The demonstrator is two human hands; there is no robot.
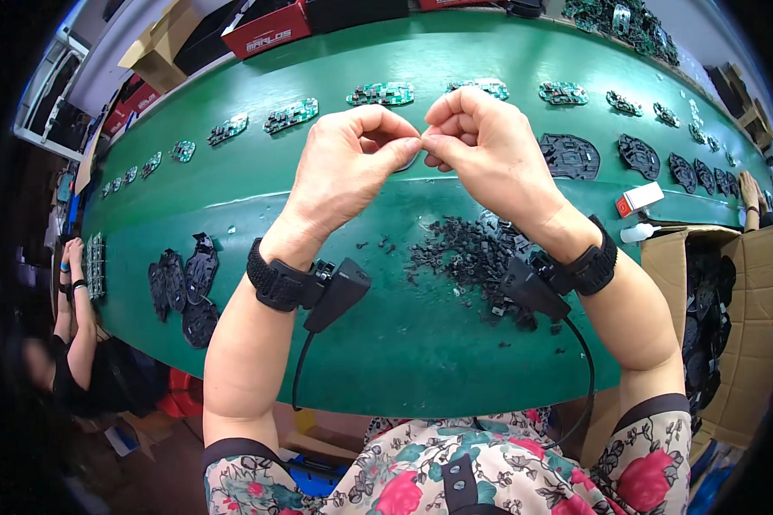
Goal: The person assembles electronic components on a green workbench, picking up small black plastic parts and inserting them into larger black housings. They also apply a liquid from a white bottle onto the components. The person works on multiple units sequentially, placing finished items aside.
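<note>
My left hand [343,167] and my right hand [498,150] meet fingertip to fingertip above the far half of the green table [421,360]. Both are closed in a pinch; whatever lies between the fingertips is too small to make out. Just below them, part of a dark piece shows, mostly hidden by the fingers. Nearer to me, between my forearms, spreads a loose pile of small black plastic parts [459,257]. Beyond my hands runs a row of green circuit boards [380,93]. Black plastic shells [569,157] lie to the right of my right hand.
Several black shells [201,270] lie at left. At right are a red-and-white carton [640,199], a white bottle [638,233] and a cardboard box [754,326] of black shells. Other people's hands show at far left [73,253] and far right [750,190]. Cables hang from my wrist straps.
</note>
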